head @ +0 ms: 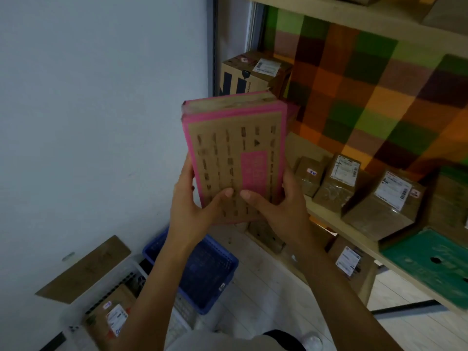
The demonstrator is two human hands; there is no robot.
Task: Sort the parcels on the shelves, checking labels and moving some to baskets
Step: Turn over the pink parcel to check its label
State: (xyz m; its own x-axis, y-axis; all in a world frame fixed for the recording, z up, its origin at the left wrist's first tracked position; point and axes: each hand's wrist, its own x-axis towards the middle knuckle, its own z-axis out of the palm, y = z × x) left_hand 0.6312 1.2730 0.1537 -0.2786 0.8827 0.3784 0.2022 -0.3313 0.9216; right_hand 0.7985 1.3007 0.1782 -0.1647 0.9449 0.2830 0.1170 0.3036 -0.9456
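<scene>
Holding the pink-edged parcel [235, 158] upright at the middle of my view, I have both hands clamped on its lower end. My left hand [192, 206] curls round the left edge with the thumb lying across the printed brown face. My right hand [276, 201] grips the right edge the same way, and the two thumb tips sit near each other without touching. The parcel is in the air, clear of the shelf [336, 221] at 3 o'clock. Three brown labelled parcels [339, 183] stand on that shelf in a row, with a green box [430, 264] beyond them toward 4 o'clock. A printed carton [253, 72] sits at 12 o'clock behind the parcel's top, beside a checked cloth [367, 84]. On the floor, a blue basket [224, 250] lies at 6 o'clock under my forearms. At 7 o'clock a white basket [131, 271] holds one labelled box [111, 312].
</scene>
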